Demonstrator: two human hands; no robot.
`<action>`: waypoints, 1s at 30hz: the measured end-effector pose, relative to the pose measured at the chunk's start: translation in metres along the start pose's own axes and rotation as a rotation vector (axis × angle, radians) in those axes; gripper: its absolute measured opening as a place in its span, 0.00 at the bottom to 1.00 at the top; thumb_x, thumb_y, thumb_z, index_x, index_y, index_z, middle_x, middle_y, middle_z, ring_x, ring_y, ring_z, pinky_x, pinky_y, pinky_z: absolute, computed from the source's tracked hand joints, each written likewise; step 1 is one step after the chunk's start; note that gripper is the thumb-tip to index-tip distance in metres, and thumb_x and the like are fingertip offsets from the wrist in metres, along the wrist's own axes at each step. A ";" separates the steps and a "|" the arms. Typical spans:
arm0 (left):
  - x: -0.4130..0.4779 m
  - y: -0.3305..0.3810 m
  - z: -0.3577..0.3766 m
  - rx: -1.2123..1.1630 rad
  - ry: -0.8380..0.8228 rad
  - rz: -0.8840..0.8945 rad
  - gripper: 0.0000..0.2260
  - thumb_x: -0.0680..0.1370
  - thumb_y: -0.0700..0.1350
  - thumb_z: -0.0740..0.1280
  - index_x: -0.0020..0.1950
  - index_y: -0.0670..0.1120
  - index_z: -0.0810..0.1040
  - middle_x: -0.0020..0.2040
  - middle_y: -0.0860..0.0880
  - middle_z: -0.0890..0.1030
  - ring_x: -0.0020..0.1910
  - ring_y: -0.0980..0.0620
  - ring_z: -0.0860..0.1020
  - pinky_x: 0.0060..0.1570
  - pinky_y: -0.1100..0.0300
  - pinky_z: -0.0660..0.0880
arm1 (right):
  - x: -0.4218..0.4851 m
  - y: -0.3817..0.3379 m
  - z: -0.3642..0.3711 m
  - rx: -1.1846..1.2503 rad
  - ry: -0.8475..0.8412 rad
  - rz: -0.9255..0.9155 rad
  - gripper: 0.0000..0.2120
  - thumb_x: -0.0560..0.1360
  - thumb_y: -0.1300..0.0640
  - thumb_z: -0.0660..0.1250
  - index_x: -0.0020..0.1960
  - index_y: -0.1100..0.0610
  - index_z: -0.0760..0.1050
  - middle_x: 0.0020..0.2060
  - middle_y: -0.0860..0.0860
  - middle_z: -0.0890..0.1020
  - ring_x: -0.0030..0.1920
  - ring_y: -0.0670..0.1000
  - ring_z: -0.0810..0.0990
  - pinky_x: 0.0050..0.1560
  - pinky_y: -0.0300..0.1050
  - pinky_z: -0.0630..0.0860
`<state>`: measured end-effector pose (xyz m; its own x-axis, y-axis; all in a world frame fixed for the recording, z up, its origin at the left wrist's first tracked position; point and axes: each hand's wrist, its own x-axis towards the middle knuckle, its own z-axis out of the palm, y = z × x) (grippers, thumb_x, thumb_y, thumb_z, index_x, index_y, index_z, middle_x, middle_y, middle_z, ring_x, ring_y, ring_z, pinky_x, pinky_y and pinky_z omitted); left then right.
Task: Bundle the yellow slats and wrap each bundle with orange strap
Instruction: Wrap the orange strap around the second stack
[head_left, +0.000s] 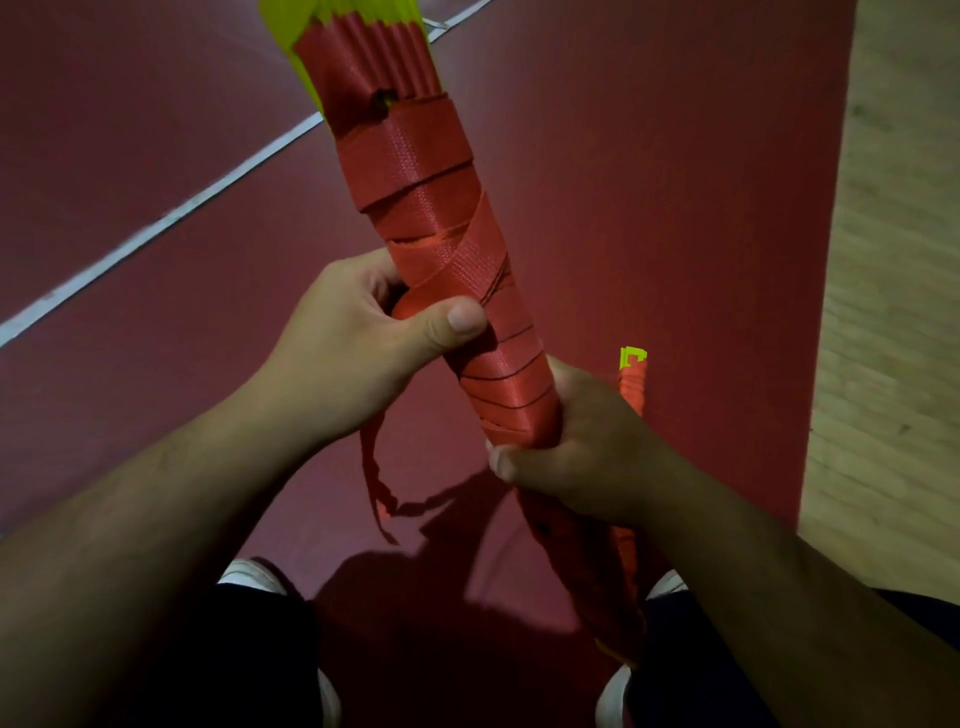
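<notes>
held up slantwise over the red floor (649, 156): a bundle (436, 228) of yellow slats (278, 18), running from the top centre down toward the lower right. wound along nearly all its visible length with orange strap (410, 156), in overlapping turns, some crossing one another. yellow showing only at the far top end.

left hand (353, 338) clamped on the bundle's middle from the left side, fingers curled behind and out of view, thumb (460, 319) pressed flat across the front of the wrapping. right hand (587, 452) closed round the bundle lower down, just below the left one, back of the hand toward the camera, thumb tip at the near left edge of the wrapping. hands close together but not touching.

hanging from under the left hand: a loose tail (376, 478) of the strap, ragged at the end, dangling free. below the right hand, the bundle's near end and more strap in shadow, hard to make out.

just behind the right hand: a second bundle (635, 387), mostly hidden, orange-wrapped with a yellow tip on top.

across the floor at left, a white line (156, 223) running diagonally. along the right edge, a strip of pale wooden floor (893, 260). at the bottom, dark trousers (234, 665) and white shoes (249, 571).
</notes>
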<state>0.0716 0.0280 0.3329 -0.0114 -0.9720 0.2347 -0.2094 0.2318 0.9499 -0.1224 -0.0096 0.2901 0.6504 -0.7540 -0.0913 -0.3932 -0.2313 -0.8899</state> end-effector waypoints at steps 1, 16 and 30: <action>0.000 0.000 0.000 -0.015 -0.028 -0.007 0.15 0.73 0.57 0.67 0.53 0.48 0.80 0.46 0.58 0.85 0.47 0.61 0.82 0.48 0.68 0.76 | 0.000 0.001 0.001 0.001 -0.004 0.000 0.14 0.62 0.56 0.72 0.45 0.49 0.73 0.37 0.53 0.81 0.37 0.58 0.79 0.40 0.60 0.77; 0.001 -0.006 -0.006 -0.066 -0.136 -0.014 0.22 0.70 0.55 0.71 0.55 0.41 0.80 0.50 0.52 0.85 0.52 0.52 0.83 0.53 0.61 0.76 | 0.001 0.003 0.006 0.035 -0.026 -0.004 0.10 0.62 0.59 0.71 0.42 0.53 0.75 0.35 0.55 0.82 0.37 0.61 0.80 0.38 0.62 0.77; -0.001 -0.009 -0.001 -0.043 -0.118 -0.042 0.21 0.71 0.60 0.70 0.54 0.45 0.80 0.49 0.52 0.85 0.50 0.54 0.83 0.51 0.63 0.76 | 0.000 0.007 0.004 0.003 -0.043 0.017 0.10 0.62 0.58 0.72 0.42 0.52 0.76 0.35 0.54 0.82 0.37 0.58 0.80 0.39 0.61 0.77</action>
<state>0.0743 0.0269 0.3245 -0.1191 -0.9780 0.1711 -0.1703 0.1899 0.9669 -0.1222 -0.0085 0.2823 0.6708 -0.7309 -0.1256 -0.4028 -0.2169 -0.8892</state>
